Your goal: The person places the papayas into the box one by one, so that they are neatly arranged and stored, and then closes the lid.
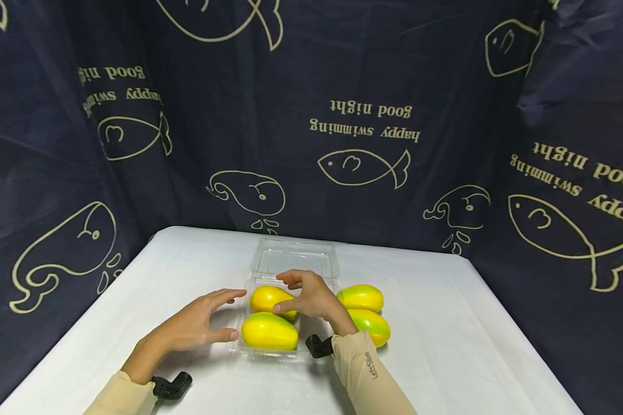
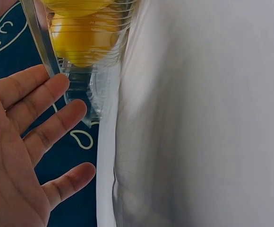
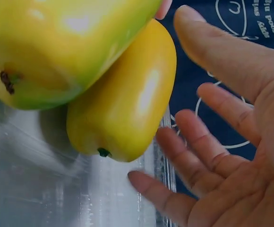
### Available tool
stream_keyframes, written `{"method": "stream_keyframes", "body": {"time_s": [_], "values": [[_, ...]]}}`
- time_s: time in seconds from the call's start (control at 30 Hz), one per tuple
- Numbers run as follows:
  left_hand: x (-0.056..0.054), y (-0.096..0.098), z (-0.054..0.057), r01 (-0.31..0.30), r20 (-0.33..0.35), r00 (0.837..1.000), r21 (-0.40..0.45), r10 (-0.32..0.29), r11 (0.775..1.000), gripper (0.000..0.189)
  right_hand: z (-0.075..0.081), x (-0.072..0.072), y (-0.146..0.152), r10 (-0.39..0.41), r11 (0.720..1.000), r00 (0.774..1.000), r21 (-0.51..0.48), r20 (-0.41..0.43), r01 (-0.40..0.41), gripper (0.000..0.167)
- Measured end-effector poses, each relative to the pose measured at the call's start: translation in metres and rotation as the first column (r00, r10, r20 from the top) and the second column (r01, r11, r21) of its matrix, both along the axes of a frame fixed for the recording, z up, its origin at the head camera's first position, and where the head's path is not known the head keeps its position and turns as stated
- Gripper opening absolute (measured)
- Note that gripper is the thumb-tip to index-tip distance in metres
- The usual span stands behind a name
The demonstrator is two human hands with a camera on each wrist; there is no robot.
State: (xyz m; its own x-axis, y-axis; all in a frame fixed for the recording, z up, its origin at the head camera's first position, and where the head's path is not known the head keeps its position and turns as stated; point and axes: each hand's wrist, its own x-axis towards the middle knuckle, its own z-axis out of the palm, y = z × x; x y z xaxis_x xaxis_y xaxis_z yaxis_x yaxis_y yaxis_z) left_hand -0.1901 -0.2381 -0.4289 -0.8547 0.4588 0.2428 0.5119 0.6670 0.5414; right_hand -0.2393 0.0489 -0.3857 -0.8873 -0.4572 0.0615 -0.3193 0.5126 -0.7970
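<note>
A dark blue curtain (image 1: 363, 75), printed with pale fish, whales and upside-down lettering, hangs behind and along both sides of the white surface (image 1: 446, 334). Right of the box (image 1: 275, 353), a far loose fruit (image 1: 362, 298) and a near loose fruit (image 1: 375, 328) lie close together; the right wrist partly covers the near one. Behind the box, its lid (image 1: 258, 259) is folded back. A black band (image 1: 172, 386) circles the left wrist, below a beige sleeve (image 1: 119, 397).

In the box, a rear fruit (image 1: 266, 298) and a front fruit (image 1: 269, 332) lie side by side. The rear one is a deep, even yellow with a dark nub at its end; the front one is yellow blushed with green, with a brown stem scar.

Both hands are released: the left hand (image 1: 192, 324) has its fingers spread beside the box's left wall, and the right hand (image 1: 311, 297) reaches over the rear fruit, hiding part of it. Whether its thumb touches that fruit I cannot tell.

The box is thin clear plastic, its walls ribbed; the fruits are smooth, glossy and plumply oval.
</note>
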Motion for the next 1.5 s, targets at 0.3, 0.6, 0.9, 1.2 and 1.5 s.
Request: {"method": "stream_keyframes", "body": {"time_s": [0.3, 0.6, 0.9, 1.2, 1.5], "values": [[-0.002, 0.001, -0.001, 0.011, -0.01, 1.0, -0.01, -0.011, 1.0, 0.078, 0.004, 0.001, 0.011, 0.027, 0.997, 1.0, -0.073, -0.015, -0.028, 0.06], [-0.001, 0.0, 0.001, 0.011, 0.002, 1.0, -0.008, -0.011, 1.0, 0.077, 0.016, 0.007, 0.021, 0.017, 0.998, 0.998, -0.065, -0.062, -0.021, 0.058], [-0.003, -0.001, -0.001, 0.002, -0.016, 1.0, -0.017, -0.003, 1.0, 0.077, 0.024, 0.018, 0.032, -0.036, 0.998, 0.99, -0.06, -0.138, 0.028, 0.053], [-0.004, 0.0, -0.001, 0.001, -0.026, 1.0, -0.021, -0.002, 1.0, 0.077, 0.033, 0.025, 0.047, -0.101, 0.99, 0.977, -0.117, -0.186, 0.08, 0.052], [-0.005, -0.001, -0.001, 0.012, -0.041, 0.999, -0.024, -0.013, 1.0, 0.077, 0.034, 0.03, 0.06, -0.165, 0.979, 0.953, -0.16, -0.253, 0.127, 0.051]]}}
